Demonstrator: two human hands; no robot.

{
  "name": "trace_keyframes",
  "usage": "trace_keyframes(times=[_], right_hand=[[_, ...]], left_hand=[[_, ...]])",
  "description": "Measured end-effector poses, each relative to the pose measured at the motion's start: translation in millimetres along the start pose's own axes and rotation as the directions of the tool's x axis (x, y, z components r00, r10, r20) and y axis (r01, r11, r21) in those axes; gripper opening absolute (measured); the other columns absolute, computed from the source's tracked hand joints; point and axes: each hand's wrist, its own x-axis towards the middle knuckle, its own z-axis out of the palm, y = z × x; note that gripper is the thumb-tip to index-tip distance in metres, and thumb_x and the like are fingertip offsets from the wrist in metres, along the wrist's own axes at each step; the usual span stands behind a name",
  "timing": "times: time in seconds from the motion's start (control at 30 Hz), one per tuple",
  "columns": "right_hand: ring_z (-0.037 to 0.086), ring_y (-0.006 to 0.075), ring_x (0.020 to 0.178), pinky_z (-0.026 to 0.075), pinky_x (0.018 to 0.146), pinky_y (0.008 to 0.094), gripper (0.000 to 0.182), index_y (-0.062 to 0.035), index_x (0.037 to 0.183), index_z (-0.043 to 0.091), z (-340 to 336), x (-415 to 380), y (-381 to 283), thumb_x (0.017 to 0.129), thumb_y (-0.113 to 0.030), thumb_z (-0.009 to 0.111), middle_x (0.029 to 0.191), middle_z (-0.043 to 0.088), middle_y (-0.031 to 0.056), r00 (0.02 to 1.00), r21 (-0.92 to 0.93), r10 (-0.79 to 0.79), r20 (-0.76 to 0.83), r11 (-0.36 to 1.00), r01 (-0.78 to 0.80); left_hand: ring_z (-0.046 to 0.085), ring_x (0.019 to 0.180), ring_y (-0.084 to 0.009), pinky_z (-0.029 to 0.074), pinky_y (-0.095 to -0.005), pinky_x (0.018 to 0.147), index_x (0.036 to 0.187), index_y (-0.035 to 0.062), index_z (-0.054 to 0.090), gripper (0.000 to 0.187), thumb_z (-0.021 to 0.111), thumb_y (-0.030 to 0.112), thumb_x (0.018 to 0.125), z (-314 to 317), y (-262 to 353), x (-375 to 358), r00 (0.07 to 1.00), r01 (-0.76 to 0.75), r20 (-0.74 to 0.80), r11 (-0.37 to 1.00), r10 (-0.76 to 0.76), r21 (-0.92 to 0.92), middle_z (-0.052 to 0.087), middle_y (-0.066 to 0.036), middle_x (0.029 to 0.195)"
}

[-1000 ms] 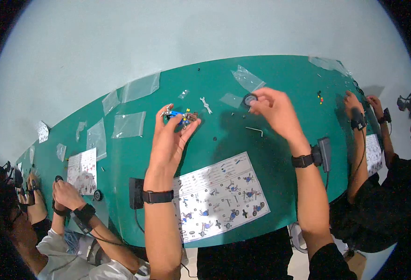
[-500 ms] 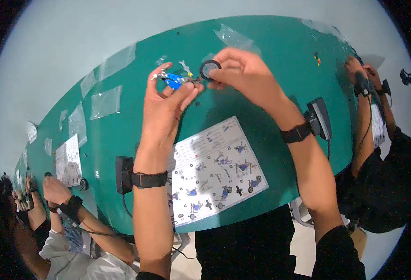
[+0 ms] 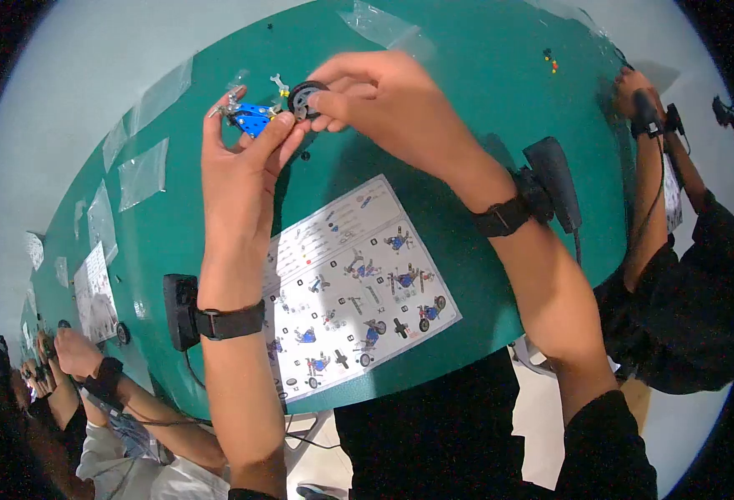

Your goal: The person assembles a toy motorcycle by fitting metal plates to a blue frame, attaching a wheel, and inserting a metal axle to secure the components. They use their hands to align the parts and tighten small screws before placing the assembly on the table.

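Note:
My left hand [image 3: 246, 167] grips a small blue toy frame [image 3: 253, 119] with metal parts between thumb and fingers. In my right hand [image 3: 379, 100] is a black wheel with a grey hub [image 3: 307, 100], pinched by thumb and fingers, right beside the frame's right end. Whether wheel and frame touch is hard to tell. A small grey wrench [image 3: 279, 85] lies just beyond them. Below my hands a printed instruction sheet [image 3: 359, 292] lies on the green table [image 3: 459, 275]. A small black piece [image 3: 304, 156] lies near my left fingertips.
Clear plastic bags [image 3: 144, 173] lie at the left and far edge [image 3: 384, 25]. Small coloured pieces [image 3: 553, 62] are at the far right. Co-workers' hands work at the left [image 3: 78, 354] and right [image 3: 636, 90]. Another sheet [image 3: 94, 292] and wheel [image 3: 123, 333] lie at left.
The wheel in my right hand has come closer to the blue frame's right end. The whole view has shifted, so the table and sheet appear further left and higher.

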Motion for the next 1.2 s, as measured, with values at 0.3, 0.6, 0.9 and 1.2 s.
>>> trace_keyframes(times=[0.3, 0.6, 0.9, 1.2], right_hand=[[0.077, 0.0129, 0.084, 0.061, 0.077, 0.0273, 0.026, 0.0048, 0.107, 0.076, 6.0, 0.9, 13.2, 0.1, -0.02, 0.074, 0.092, 0.08, 0.0103, 1.0, -0.002, 0.01, -0.005, 1.0, -0.01], [0.074, 0.0111, 0.083, 0.06, 0.076, 0.0255, 0.021, 0.0032, 0.111, 0.076, 8.8, -0.8, 14.0, 0.101, -0.015, 0.075, 0.093, 0.078, 0.0063, 1.0, -0.044, 0.013, 0.009, 0.999, -0.012], [0.069, 0.0089, 0.077, 0.056, 0.071, 0.0248, 0.02, 0.001, 0.112, 0.078, 5.4, 0.2, 16.0, 0.102, -0.016, 0.074, 0.091, 0.076, 0.0049, 0.999, -0.163, 0.011, 0.053, 0.987, -0.002], [0.07, 0.0101, 0.091, 0.056, 0.083, 0.0267, 0.021, 0.0007, 0.115, 0.077, 4.2, 1.9, 29.9, 0.102, -0.015, 0.073, 0.104, 0.078, 0.0051, 0.989, -0.282, -0.13, 0.074, 0.948, 0.146]], left_hand=[[0.077, 0.098, -0.0266, 0.067, -0.0338, 0.089, 0.147, 0.002, 0.041, 0.066, 0.077, -0.008, 0.093, -3.4, -7.1, 2.7, 1.0, -0.025, 0.004, 1.0, 0.025, -0.015, 0.07, -0.02, 0.112], [0.078, 0.097, -0.0235, 0.067, -0.0315, 0.085, 0.147, 0.003, 0.041, 0.067, 0.079, -0.005, 0.092, -1.6, -3.8, 1.6, 1.0, -0.004, -0.03, 1.0, 0.005, 0.022, 0.075, -0.019, 0.111], [0.078, 0.091, -0.0228, 0.066, -0.0304, 0.08, 0.145, 0.0024, 0.043, 0.068, 0.08, -0.005, 0.089, -3.3, -6.3, 2.6, 0.999, -0.023, -0.025, 0.994, 0.026, 0.108, 0.075, -0.017, 0.107], [0.078, 0.086, -0.0231, 0.066, -0.0315, 0.078, 0.142, -0.0007, 0.044, 0.068, 0.082, -0.005, 0.087, -7.1, -13.5, 6.2, 0.997, -0.068, -0.025, 0.976, 0.074, 0.206, 0.076, -0.017, 0.104]])
